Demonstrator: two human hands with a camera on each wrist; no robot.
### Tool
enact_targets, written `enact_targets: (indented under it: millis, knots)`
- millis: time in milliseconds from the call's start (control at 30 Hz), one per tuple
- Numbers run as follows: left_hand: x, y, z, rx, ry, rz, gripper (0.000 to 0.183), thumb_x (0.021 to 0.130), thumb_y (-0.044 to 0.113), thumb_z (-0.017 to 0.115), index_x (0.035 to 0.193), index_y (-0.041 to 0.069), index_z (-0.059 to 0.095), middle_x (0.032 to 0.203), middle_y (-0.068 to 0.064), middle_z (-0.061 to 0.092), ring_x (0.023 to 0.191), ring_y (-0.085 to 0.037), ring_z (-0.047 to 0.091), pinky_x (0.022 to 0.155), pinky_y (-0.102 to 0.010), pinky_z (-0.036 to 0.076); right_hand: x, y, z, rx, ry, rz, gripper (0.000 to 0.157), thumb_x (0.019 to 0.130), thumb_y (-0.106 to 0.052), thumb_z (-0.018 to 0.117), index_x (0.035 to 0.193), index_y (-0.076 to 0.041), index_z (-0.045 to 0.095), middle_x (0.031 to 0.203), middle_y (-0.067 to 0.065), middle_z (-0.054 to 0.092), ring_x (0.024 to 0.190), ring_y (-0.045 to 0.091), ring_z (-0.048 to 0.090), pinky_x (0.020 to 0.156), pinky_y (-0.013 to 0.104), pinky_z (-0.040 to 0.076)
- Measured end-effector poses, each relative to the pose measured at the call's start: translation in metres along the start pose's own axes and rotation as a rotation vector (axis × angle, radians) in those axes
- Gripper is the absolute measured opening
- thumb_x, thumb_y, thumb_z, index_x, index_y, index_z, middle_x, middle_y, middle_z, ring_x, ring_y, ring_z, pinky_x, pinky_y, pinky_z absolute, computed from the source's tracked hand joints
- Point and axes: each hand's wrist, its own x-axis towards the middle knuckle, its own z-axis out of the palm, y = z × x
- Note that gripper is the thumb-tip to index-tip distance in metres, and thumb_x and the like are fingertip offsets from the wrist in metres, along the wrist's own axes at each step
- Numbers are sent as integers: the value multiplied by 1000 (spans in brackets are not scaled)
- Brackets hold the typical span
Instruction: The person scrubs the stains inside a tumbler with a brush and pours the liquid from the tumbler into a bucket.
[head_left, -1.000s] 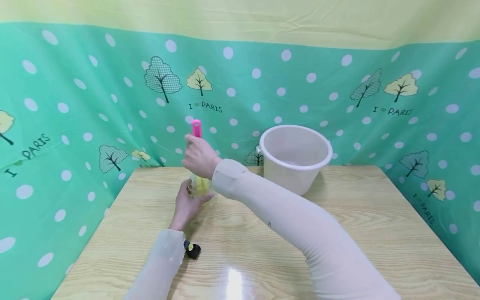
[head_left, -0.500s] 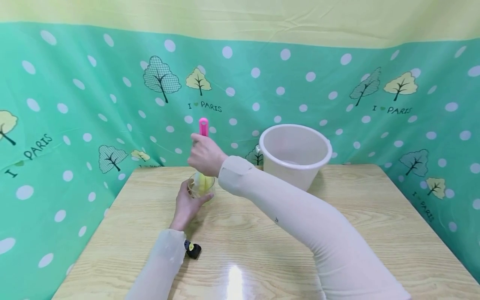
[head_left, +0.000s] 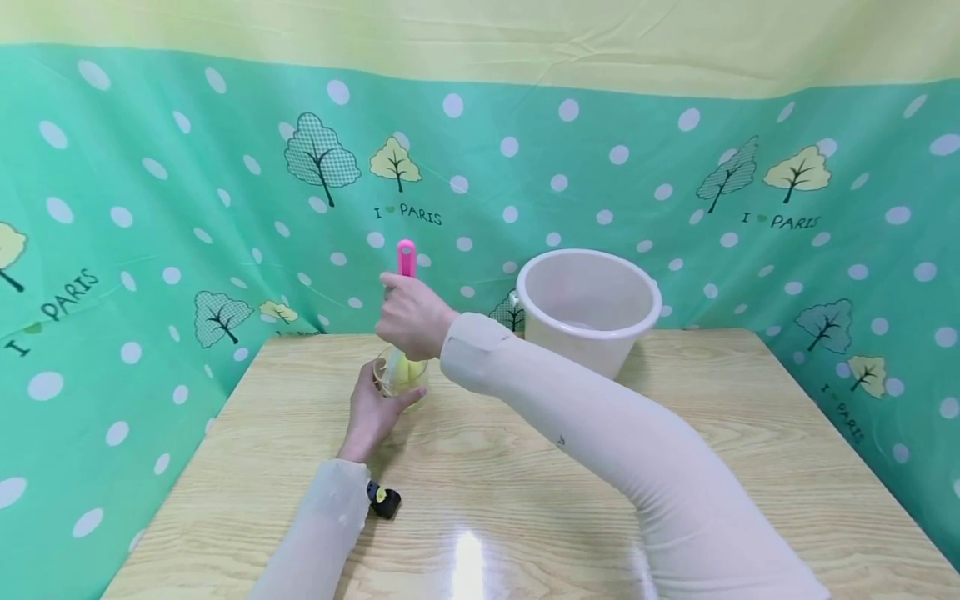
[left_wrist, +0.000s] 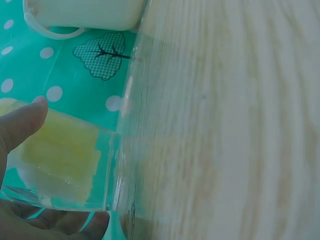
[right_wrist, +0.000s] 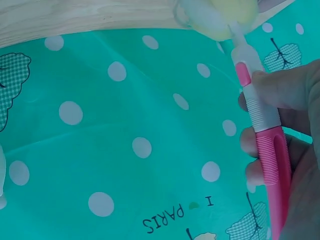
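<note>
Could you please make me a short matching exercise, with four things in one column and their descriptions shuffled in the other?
1. Brush
2. Glass
3. Bucket
4. Curtain

A. Whitish, near the far edge of the table
B. Mostly green, with pale dots
C. Clear, held by the left hand
D. Pink-and-white handle, gripped by the right hand

Pairs: 1-D, 2-C, 3-A, 4-B

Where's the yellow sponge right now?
In the head view, the yellow sponge is left of centre, inside the clear glass that the left fingers hold, with the white bucket off to its right.
</note>
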Motion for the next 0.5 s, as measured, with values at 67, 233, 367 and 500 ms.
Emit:
enact_targets:
  millis: [67, 233, 367, 500]
  knots:
    - [0, 0, 0, -5, -4, 1, 94, 73, 35, 83, 144, 7, 28, 139, -18, 44, 124, -33, 45, 103, -47, 38, 0, -1, -1, -12, 10, -15, 14, 81, -28, 58, 91, -26, 67, 86, -3, 69, 76, 17, 52, 90, 35, 27]
    - [-1, 0, -1, -11, -6, 22, 88, 74, 31, 82, 142, 8, 31, 133, -14, 48, 120, -30, 47, 101, -46, 39, 1, -6, -4, -72, 63, -53, 18, 83, -28, 57, 95, -24, 69, 95, 1, 70, 83, 19, 53, 92, 37, 27]
    - [-1, -2, -1, 2, -4, 34, 85, 75, 31, 82, 140, 8, 33, 131, -13, 49, 119, -30, 47, 102, -46, 39, 3, -11, -6, -131, 111, -87, 20, 86, -27, 56, 97, -22, 70, 102, 2, 69, 90, 21, 51, 97, 38, 25]
    - [-1, -2, -1, 7, -9, 38, 83, 76, 32, 81, 139, 8, 33, 131, -13, 48, 119, -30, 47, 101, -46, 39, 5, -13, -8, -161, 128, -79, 19, 89, -25, 55, 97, -21, 71, 104, 2, 68, 96, 22, 47, 101, 39, 23]
